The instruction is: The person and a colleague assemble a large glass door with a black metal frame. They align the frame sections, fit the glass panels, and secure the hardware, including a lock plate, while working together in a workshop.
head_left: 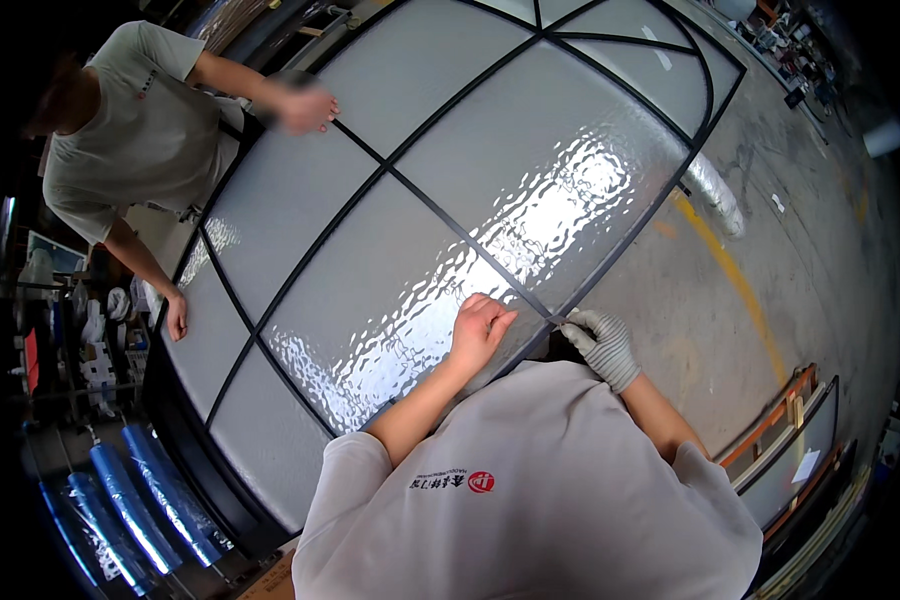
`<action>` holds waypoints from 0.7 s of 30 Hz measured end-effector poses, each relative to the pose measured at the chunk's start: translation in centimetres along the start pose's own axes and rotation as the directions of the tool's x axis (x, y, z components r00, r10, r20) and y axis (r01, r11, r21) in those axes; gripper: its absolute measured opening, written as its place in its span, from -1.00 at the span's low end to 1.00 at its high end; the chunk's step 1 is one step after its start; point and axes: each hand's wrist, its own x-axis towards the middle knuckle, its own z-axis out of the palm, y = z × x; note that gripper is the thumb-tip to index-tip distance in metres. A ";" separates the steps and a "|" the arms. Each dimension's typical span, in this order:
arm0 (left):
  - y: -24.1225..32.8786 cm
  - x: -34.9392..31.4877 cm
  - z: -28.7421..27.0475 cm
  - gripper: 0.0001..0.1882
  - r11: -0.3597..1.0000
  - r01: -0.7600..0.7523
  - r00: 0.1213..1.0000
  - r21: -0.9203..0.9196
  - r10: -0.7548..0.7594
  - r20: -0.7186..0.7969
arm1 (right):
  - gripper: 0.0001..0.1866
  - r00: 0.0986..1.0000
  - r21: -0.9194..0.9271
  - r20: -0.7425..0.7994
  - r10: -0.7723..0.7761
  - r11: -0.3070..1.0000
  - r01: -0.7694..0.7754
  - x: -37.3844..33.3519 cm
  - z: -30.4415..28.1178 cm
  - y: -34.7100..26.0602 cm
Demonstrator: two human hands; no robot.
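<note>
- The long, thin, dark-grey flat strip lies across the large, grey, ripple-textured panel; its long axis slants from the panel's near edge, far and leftward, to the crossing with the black, narrow bar.
- The right hand, in a pale striped knit glove, is the nearer one: it sits at the strip's near end, by the panel's near edge, so the strip stretches far and left from this grip.
- The gloved thumb and fingertips are pinched together, apparently on that end; whether the panel's rim is caught too, I cannot tell.
- The bare left hand is loosely curled near the same edge, left of the strip and apart from it; whether anything is inside the curl is hidden.
- Across the panel, at its far-left edge, a co-worker in a grey T-shirt has one hand by a bar's end, partly blurred, and the other lower along that edge.
- As for containers, the dark, cluttered storage shelving at the left holds white wrapped goods, too small to identify; blue film-wrapped rolls stand slanted before the panel's lower-left corner.
</note>
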 end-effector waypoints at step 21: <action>1.9 -2.8 -0.2 -0.72 0.990 -0.143 0.983 0.006 0.141 0.116 | -0.81 0.889 -0.231 0.316 -0.331 0.882 0.411 1.1 0.2 -2.9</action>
